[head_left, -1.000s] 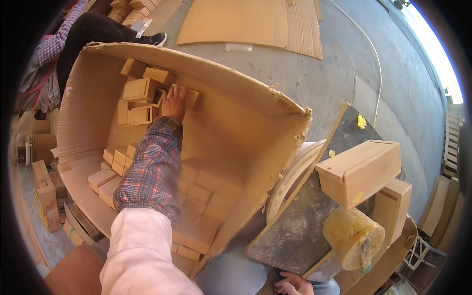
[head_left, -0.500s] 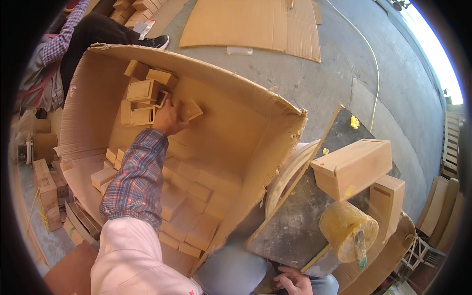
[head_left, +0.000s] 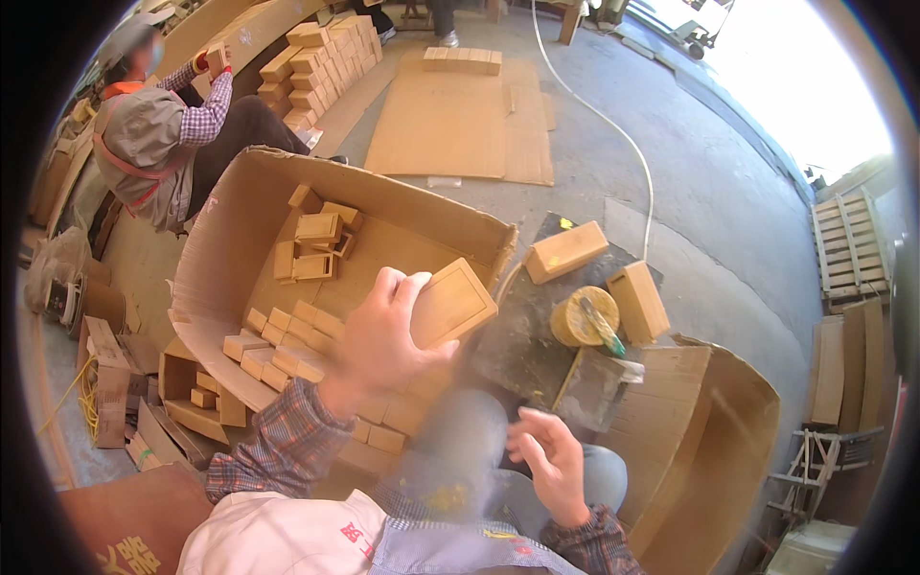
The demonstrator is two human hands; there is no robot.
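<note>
My left hand (head_left: pixel 379 331) is closed round a small light-wood box (head_left: pixel 455 302) with a grooved rectangular face, lifted above the near right side of a big cardboard carton (head_left: pixel 383 192). Over my lap, my right hand (head_left: pixel 551 465) is empty, its fingers loosely bent and apart. Several similar wooden boxes (head_left: pixel 318 228) lie jumbled at the carton's far end, some showing hollow openings. Rows of wooden blocks (head_left: pixel 278 335) fill its near part. To the right, a dark board (head_left: pixel 508 355) carries a stained round pot (head_left: pixel 570 321) with a brush (head_left: pixel 606 331) across it.
Two longer wooden boxes (head_left: pixel 567 251) lie by the pot. A second open carton (head_left: pixel 661 383) stands at my right. Beyond the big carton, a co-worker (head_left: pixel 144 125) sits holding a wooden piece near stacked blocks (head_left: pixel 321 67). Flat cardboard (head_left: pixel 441 115) and a hose (head_left: pixel 613 125) lie on the floor.
My left hand has come back from the carton's far end, bringing a small wooden box. My right hand has risen from the board's near edge. The view has tilted up.
</note>
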